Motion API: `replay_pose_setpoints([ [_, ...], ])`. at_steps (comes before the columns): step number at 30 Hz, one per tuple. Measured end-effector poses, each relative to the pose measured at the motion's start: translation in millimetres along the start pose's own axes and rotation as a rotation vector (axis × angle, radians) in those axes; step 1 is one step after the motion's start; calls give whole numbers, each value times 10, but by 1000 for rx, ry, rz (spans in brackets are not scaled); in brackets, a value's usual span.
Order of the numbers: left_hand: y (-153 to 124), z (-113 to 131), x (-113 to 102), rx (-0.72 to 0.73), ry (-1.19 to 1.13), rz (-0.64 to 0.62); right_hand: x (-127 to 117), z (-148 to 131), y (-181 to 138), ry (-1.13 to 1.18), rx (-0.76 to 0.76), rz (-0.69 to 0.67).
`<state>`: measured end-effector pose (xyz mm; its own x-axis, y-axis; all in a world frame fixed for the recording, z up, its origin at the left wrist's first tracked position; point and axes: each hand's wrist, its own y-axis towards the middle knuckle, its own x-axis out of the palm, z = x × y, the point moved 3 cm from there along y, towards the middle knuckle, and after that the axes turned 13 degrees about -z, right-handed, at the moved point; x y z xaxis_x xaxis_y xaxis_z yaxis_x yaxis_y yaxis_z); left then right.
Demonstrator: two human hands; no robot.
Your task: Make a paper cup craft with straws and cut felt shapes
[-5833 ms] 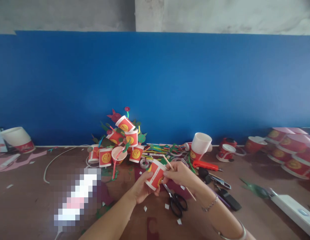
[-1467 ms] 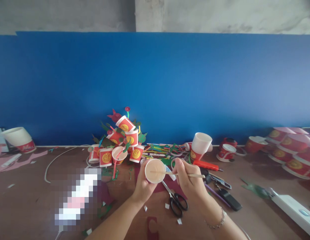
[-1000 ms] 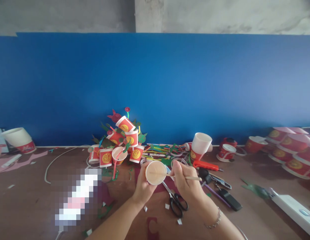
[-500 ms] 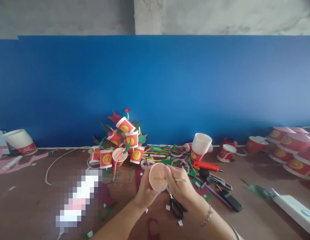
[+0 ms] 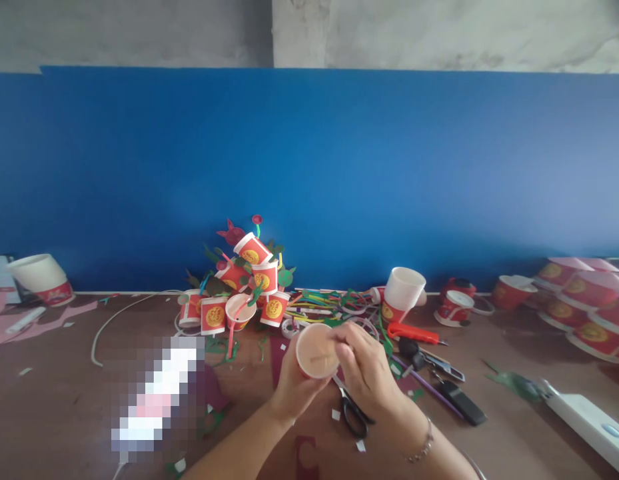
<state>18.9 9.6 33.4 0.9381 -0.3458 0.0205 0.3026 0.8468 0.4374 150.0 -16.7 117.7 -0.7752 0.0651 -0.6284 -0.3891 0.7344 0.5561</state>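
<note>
My left hand (image 5: 294, 380) is wrapped round a paper cup (image 5: 316, 351), its open mouth tilted toward me. My right hand (image 5: 366, 363) is closed at the cup's right rim, thumb and fingers pinched together. Whatever the pinch holds is hidden. A thin pale stick-like piece (image 5: 320, 359) shows faintly inside the cup. Black-handled scissors (image 5: 354, 417) lie on the table just below my right hand.
Decorated red cups (image 5: 264, 277) are piled behind my left hand, beside straws and pipe cleaners (image 5: 319, 307). Stacked white cups (image 5: 406, 287), an orange-red tool (image 5: 414, 333), a black key fob (image 5: 459, 400) and a glue gun (image 5: 584, 420) lie rightward. A blurred lit device (image 5: 156, 400) is at left.
My right hand has turned and its fingers have shifted at the cup's rim. The pale stick that stuck out past my right hand no longer shows there.
</note>
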Motion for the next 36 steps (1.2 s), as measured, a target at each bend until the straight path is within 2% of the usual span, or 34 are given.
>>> replay_pose_setpoints([
  [3,49,11,-70,-98,-54,120,31,112,7,148,160,126],
  [4,58,-2,-101,-123,-93,189,72,160,11,171,240,119],
  [6,57,-45,-152,-136,-192,330,232,244,24,171,371,-82],
  [8,45,-98,-168,-138,-257,400,421,299,19,180,395,-319],
  [9,42,-121,-163,-144,-275,392,494,327,8,204,404,-363],
  [13,59,-140,-126,-150,-348,247,664,415,-36,336,386,-401],
  [16,83,-95,-97,-180,-481,94,727,473,-68,510,506,-523],
  [19,84,-77,-63,-299,-616,-31,743,464,-86,671,582,-644],
  [21,81,-103,-64,-358,-683,-16,718,438,-90,696,575,-684],
  [23,92,-156,-88,-377,-750,55,676,415,-110,702,577,-759],
  [28,154,-274,-200,-320,-862,229,530,413,-249,738,654,-1150],
  [31,163,-280,-222,-307,-868,236,446,423,-330,786,713,-1401],
  [36,138,-265,-191,-341,-882,244,387,447,-362,773,766,-1567],
])
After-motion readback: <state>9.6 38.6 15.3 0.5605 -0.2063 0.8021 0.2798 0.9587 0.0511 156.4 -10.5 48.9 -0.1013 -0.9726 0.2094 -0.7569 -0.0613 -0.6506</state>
